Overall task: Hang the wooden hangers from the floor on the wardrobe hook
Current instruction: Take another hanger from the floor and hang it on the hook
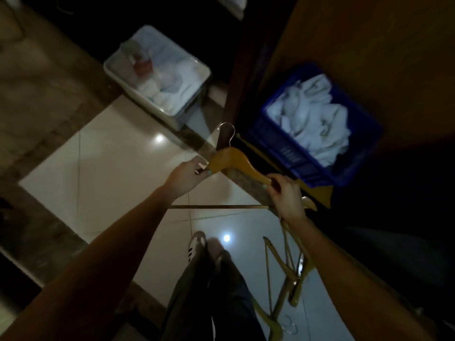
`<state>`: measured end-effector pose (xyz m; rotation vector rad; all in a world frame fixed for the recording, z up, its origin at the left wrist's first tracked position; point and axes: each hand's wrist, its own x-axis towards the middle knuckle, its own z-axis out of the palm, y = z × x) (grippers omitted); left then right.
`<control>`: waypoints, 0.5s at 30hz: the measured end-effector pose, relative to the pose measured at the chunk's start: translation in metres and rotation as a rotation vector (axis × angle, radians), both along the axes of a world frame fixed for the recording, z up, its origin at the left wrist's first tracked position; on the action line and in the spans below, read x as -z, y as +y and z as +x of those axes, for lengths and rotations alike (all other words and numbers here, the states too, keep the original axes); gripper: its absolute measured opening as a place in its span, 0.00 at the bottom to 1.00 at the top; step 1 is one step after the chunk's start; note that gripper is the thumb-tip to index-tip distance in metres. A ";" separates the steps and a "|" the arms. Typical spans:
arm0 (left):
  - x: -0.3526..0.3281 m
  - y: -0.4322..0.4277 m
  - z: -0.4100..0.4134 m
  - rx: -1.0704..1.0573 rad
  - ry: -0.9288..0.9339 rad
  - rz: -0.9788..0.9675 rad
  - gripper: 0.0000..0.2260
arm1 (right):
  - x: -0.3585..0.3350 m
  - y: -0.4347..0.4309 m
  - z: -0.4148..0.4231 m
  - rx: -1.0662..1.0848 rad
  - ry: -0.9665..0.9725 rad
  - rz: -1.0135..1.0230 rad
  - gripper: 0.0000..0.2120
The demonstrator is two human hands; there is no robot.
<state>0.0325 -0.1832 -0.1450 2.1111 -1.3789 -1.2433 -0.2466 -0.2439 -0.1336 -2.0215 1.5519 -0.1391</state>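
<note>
Wooden hanger [236, 158]: mid-frame between my hands, hook toward 12 o'clock.
Left hand [189, 173]: my fingers pinch its left end.
Right hand [285, 193]: curled round its right end.
Floor hangers [283, 271]: piled at 5 o'clock.
Blue crate [283, 148]: 2 o'clock.

No text, number or label can be read. The crate [290, 156] carries a short row of raised marks on its blue side wall; these are too dim and blurred to make out as letters or digits. The shoe [197, 242] shows dark stripes across its white side, and no brand name is legible on it.
</note>
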 end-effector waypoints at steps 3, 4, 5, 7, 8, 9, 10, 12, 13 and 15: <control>-0.091 -0.035 -0.042 0.037 0.080 -0.123 0.16 | -0.089 -0.007 -0.043 0.038 -0.043 -0.141 0.15; -0.119 -0.047 -0.057 0.047 0.101 -0.170 0.16 | -0.118 -0.009 -0.058 0.059 -0.053 -0.180 0.15; -0.148 -0.059 -0.074 0.055 0.121 -0.214 0.16 | -0.145 -0.010 -0.074 0.084 -0.060 -0.218 0.14; -0.204 -0.083 -0.110 0.097 0.159 -0.305 0.15 | -0.193 -0.013 -0.108 0.145 -0.059 -0.286 0.14; -0.230 -0.095 -0.128 0.131 0.175 -0.354 0.15 | -0.215 -0.015 -0.125 0.176 -0.060 -0.317 0.14; -0.255 -0.105 -0.147 0.166 0.186 -0.390 0.15 | -0.235 -0.017 -0.142 0.208 -0.068 -0.343 0.14; -0.278 -0.114 -0.165 0.201 0.195 -0.428 0.15 | -0.255 -0.019 -0.158 0.241 -0.076 -0.367 0.14; -0.323 -0.130 -0.199 0.264 0.188 -0.482 0.16 | -0.294 -0.022 -0.188 0.304 -0.093 -0.407 0.15; -0.344 -0.137 -0.213 0.296 0.187 -0.511 0.17 | -0.313 -0.023 -0.201 0.331 -0.102 -0.433 0.15; -0.380 -0.149 -0.236 0.378 0.172 -0.568 0.19 | -0.348 -0.027 -0.222 0.395 -0.120 -0.498 0.15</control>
